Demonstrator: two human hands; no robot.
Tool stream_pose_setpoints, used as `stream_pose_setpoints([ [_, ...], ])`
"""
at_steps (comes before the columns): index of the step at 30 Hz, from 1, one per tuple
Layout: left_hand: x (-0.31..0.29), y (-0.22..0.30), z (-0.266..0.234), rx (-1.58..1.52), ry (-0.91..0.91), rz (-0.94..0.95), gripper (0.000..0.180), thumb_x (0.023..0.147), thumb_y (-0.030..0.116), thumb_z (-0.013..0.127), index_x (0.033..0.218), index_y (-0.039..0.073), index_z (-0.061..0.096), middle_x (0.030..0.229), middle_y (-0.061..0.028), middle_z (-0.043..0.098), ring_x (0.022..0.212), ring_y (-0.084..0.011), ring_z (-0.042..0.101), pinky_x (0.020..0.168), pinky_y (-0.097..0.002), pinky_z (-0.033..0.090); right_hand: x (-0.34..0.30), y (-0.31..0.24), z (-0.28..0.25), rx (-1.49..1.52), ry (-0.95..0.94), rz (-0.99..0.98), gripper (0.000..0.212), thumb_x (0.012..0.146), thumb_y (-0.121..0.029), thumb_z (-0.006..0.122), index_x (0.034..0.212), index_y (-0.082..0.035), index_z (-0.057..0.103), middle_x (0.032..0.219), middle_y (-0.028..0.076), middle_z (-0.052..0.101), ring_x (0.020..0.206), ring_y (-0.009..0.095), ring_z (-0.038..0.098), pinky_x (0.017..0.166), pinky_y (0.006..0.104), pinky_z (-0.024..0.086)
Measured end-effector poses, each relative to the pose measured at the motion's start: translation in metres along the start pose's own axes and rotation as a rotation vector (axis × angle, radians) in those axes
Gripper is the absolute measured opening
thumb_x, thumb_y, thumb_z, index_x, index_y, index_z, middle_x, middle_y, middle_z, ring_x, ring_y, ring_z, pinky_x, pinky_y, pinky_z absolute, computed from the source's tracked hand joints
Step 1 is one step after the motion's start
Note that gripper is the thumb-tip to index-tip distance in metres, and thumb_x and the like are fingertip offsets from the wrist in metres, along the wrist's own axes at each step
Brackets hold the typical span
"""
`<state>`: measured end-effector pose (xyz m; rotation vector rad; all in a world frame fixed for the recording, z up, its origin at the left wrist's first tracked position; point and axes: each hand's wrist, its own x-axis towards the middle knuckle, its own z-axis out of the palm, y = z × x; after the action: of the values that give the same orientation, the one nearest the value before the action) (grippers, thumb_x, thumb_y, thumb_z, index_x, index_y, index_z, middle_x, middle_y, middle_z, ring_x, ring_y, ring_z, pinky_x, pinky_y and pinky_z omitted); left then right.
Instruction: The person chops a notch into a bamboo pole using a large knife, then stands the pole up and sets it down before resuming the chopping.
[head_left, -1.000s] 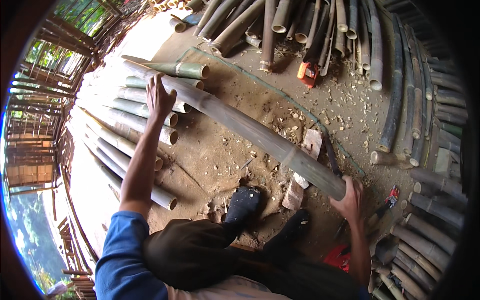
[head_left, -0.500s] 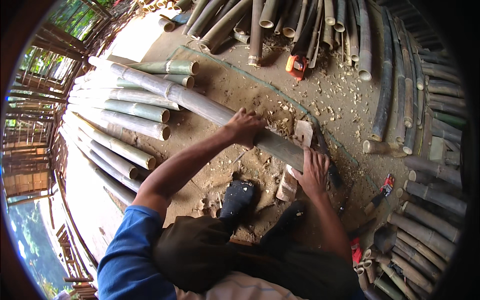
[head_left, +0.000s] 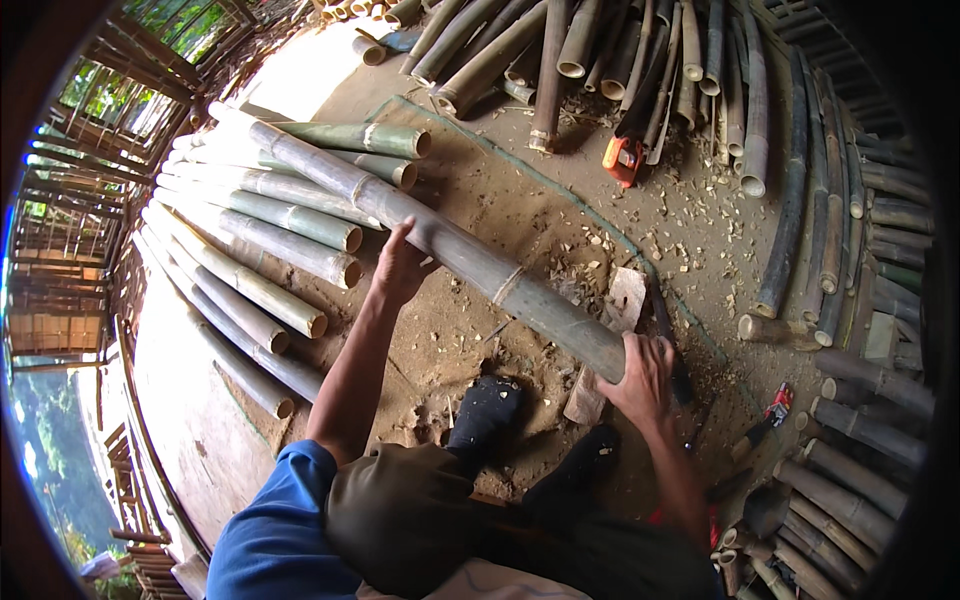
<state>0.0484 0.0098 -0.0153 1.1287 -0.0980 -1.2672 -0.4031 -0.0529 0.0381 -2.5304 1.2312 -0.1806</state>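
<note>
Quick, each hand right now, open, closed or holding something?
Left hand: against the bamboo pole; grip can't be told.
Right hand: closed, holding the pole's end.

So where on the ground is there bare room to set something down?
The barest patch is the dirt between the held pole and the green line. A smaller one lies between the poles at left and the left foot. Stacked poles crowd the right side; chips litter the ground around the wood block.
</note>
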Motion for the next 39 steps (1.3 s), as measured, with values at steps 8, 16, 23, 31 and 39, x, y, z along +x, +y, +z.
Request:
stream_pose_setpoints([
  [8,0.040,0.015,0.015,-0.129,-0.343,0.236,0.056,0.098,0.042,0.069,0.142,0.010,0.055,0.130,-0.0085,0.067,0.118,-0.0226,0.064,0.106,-0.0446,0.049,0.058,0.001,-0.094,0.099,0.128,-0.001,0.072,0.063,-0.019,0.093,0.128,-0.002,0.065,0.122,0.019,0.072,0.111,0.036,0.067,0.103,0.0555,0.051],
  [16,0.120,0.086,0.059,2.268,0.068,0.675,0.068,0.090,0.020,0.070,0.154,0.015,0.050,0.158,-0.0091,0.050,0.141,-0.0297,0.050,0.106,-0.0472,0.046,0.160,-0.003,-0.235,0.316,0.081,-0.089,0.071,0.059,-0.016,0.086,0.124,0.004,0.066,0.107,0.014,0.072,0.105,0.023,0.067,0.099,0.0359,0.050],
  [23,0.210,0.106,0.017,2.561,0.330,0.761,0.040,0.093,0.021,0.067,0.131,0.010,0.069,0.134,-0.0097,0.066,0.120,-0.0308,0.062,0.090,-0.0499,0.047,0.165,-0.018,-0.231,0.404,0.092,-0.124,0.072,0.055,-0.015,0.086,0.121,0.004,0.066,0.108,0.013,0.071,0.105,0.022,0.066,0.099,0.0355,0.049],
  [31,0.146,0.091,0.033,2.649,0.086,0.671,0.038,0.093,0.021,0.067,0.127,0.003,0.071,0.135,-0.0140,0.062,0.125,-0.0327,0.057,0.102,-0.0480,0.043,0.166,-0.003,-0.228,0.368,0.119,-0.103,0.067,0.057,-0.013,0.086,0.120,0.001,0.067,0.107,0.010,0.070,0.105,0.020,0.065,0.100,0.0343,0.049],
  [39,0.088,0.079,-0.040,2.711,0.019,0.758,0.071,0.080,0.015,0.077,0.145,-0.001,0.053,0.138,-0.0121,0.057,0.121,-0.0294,0.057,0.097,-0.0474,0.046,0.168,0.049,-0.158,0.389,0.089,-0.025,0.069,0.059,-0.007,0.088,0.124,0.000,0.065,0.109,0.011,0.070,0.104,0.021,0.066,0.098,0.0344,0.050],
])
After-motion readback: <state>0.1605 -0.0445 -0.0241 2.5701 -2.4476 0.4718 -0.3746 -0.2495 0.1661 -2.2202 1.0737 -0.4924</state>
